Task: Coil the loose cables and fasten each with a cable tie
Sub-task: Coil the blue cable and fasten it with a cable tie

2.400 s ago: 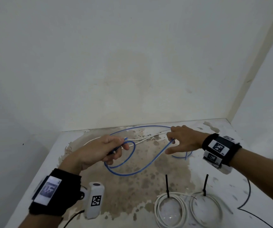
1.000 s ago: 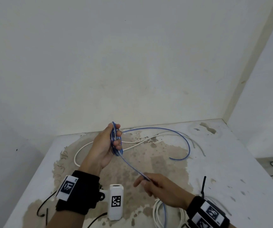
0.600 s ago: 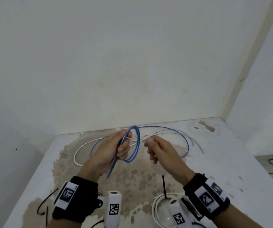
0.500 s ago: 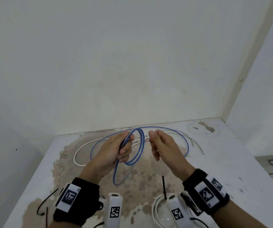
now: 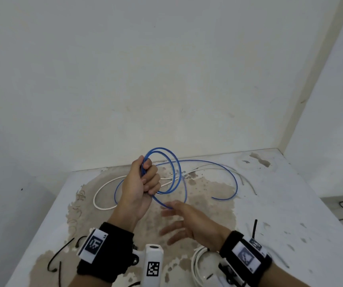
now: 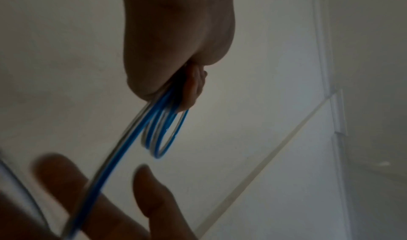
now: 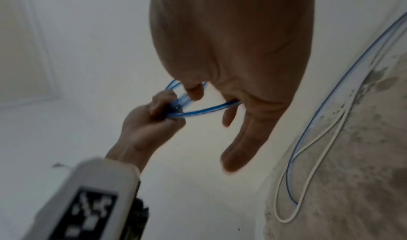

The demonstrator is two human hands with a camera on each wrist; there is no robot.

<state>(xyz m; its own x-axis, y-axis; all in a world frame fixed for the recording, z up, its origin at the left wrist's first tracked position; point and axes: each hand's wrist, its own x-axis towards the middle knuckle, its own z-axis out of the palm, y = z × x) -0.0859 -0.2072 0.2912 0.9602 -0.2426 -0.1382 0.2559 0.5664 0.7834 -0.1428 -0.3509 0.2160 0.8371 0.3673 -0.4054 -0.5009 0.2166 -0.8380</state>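
Observation:
My left hand [image 5: 145, 179] is raised above the table and grips a small coil of the blue cable [image 5: 167, 162], a few loops standing upright out of its fist [image 6: 174, 80]. From the fist one blue strand runs down to my right hand [image 5: 176, 220], which is blurred, with fingers spread and nearly straight. The strand lies across those fingers [image 6: 72, 181] and passes between them [image 7: 231, 104]. The rest of the blue cable arcs over the stained table [image 5: 290, 204] to a free end [image 5: 214, 197]. A loose white cable [image 5: 102, 204] lies beneath it.
Coiled white cable [image 5: 197, 264] with a black tie sits at the near edge by my right wrist. Another black tie [image 5: 254, 226] sticks up beside it. Loose black ties [image 5: 58, 257] lie at the near left. Walls close off the far and right sides.
My right hand left the coil and dropped toward me along the blue strand, fingers now spread. My left hand lifted the coil higher, with one more loop in it.

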